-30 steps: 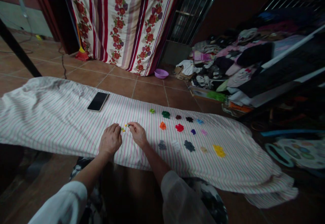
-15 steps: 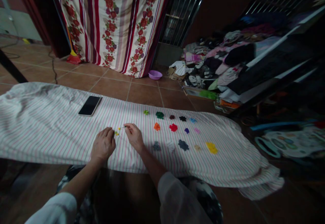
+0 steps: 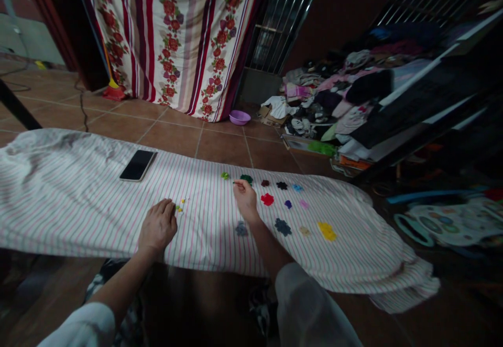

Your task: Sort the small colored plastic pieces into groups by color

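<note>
Head view | left hand (image 3: 158, 226) flat, empty, beside yellow bits (image 3: 179, 206) | right hand (image 3: 245, 200) pinches tiny piece (image 3: 236, 182) by green pile (image 3: 247, 179) | risk: forearm likely brushes grey pile (image 3: 241, 228), scattering it

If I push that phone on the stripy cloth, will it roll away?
Probably not: the phone lies flat, so it should slide, not roll. Its glossy face looks slippery, and the wrinkly cloth might bunch up.
</note>
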The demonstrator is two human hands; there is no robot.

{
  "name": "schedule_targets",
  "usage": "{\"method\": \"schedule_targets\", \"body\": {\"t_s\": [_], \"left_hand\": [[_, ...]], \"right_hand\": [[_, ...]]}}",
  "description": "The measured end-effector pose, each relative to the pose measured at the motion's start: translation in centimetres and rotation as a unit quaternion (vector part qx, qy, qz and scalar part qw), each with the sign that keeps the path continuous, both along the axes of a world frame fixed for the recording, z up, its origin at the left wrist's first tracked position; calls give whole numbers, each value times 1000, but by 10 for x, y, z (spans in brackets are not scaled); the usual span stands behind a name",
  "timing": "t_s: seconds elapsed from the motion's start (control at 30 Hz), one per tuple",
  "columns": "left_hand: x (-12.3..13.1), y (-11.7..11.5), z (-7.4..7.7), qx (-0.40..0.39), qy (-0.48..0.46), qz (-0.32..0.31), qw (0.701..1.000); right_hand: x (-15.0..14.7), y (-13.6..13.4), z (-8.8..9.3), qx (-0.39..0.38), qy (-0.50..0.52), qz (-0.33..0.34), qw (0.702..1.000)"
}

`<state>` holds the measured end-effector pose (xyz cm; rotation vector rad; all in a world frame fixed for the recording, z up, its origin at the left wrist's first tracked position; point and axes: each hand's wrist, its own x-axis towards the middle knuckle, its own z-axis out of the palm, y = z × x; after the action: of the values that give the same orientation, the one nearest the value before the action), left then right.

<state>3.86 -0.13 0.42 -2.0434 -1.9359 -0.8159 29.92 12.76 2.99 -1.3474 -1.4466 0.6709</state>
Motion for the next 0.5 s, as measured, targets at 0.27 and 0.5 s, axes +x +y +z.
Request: {"method": "schedule_targets", "body": {"t_s": [0.27,0.5], "left_hand": [[0,0,0,-6,3,1,1000],[0,0,0,3,3,-1,1000]], "right_hand": [[57,29,-2,-40,-48,-127,990],[67,43,0,-32,-96,-128,987]]}}
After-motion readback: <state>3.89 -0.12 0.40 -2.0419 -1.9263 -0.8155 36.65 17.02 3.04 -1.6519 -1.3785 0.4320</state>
